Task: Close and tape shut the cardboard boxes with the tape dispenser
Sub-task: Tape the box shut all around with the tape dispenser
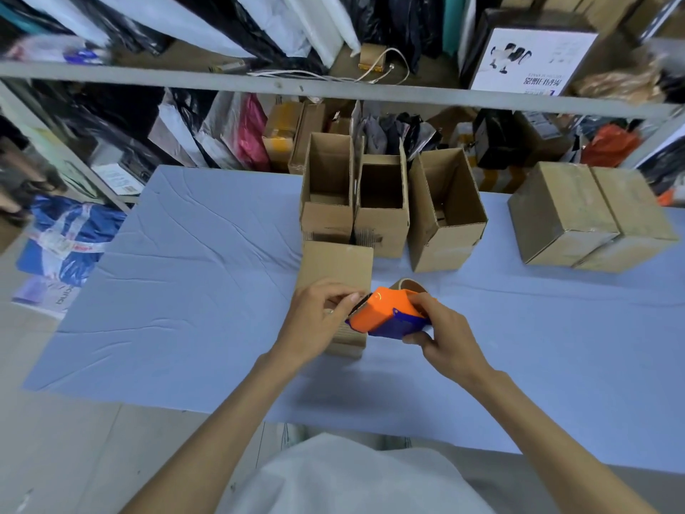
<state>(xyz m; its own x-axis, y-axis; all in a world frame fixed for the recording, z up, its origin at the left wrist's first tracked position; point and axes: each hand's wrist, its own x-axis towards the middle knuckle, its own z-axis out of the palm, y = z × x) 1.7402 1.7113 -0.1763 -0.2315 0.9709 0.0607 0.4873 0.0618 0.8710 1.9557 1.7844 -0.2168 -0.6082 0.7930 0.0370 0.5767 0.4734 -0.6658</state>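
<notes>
Sticking the tape end flat on the box first, then pulling the tape dispenser straight across, should work best, I think. The shut box sits on the blue table under my left hand. Its curled fingertips meet the dispenser's mouth, but I cannot tell if they pinch tape. My right hand grips the dispenser.

Single wide-angle view, worn on head. Faces forward and down, close above left hand and right hand at table; shelving at far side.
</notes>
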